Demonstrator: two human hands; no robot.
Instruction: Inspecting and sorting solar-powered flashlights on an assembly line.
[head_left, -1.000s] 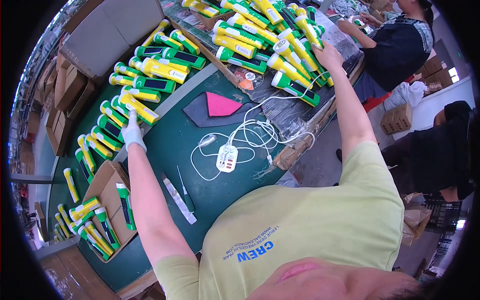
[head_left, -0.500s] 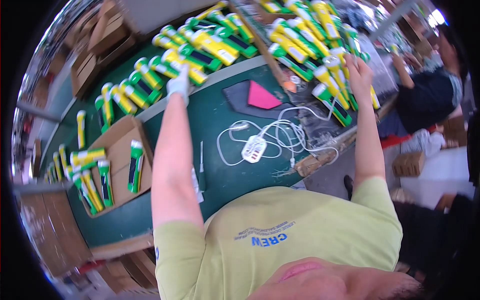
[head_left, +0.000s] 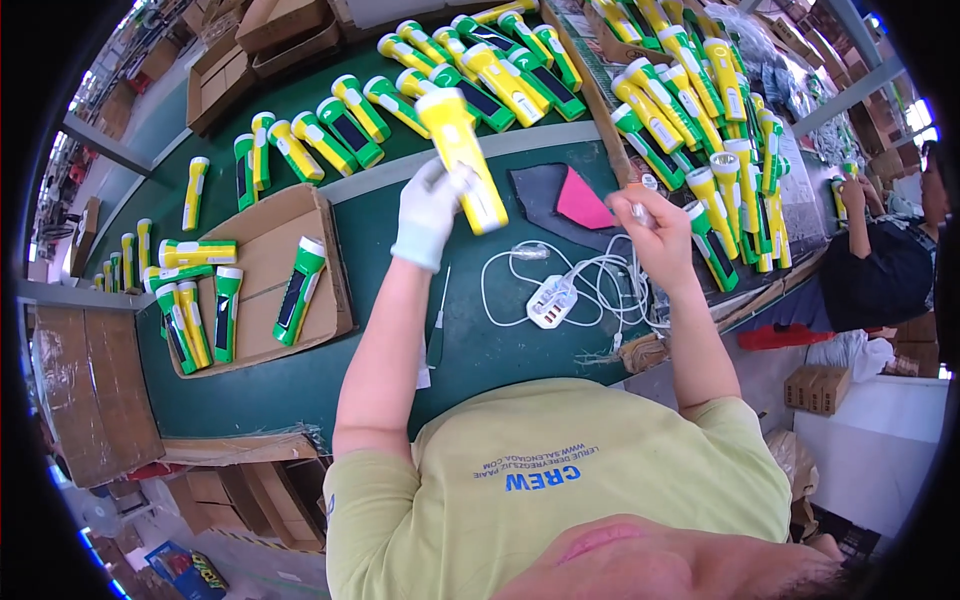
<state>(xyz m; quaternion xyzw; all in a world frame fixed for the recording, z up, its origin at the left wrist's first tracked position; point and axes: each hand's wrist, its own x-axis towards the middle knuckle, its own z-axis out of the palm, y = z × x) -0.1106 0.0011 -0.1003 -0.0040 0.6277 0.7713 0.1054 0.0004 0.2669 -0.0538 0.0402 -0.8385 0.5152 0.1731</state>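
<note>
My gloved left hand grips a yellow flashlight with a white head, raised above the green table and tilted with its head pointing away from me. My bare right hand is closed, fingers pinched around a small pale thing that I cannot make out. Just below the right hand, a white cable lies in loops beside a white multi-port USB charger. A pink piece rests on a dark grey sheet between the two hands.
Several green and yellow flashlights line the far side; more are piled at the right. A cardboard tray holds a few at the left. A screwdriver lies near my left forearm. Another person works at the far right.
My left hand has come back from the far row with the yellow flashlight in it. My right hand has moved left and nearer, away from the flashlights at the right.
</note>
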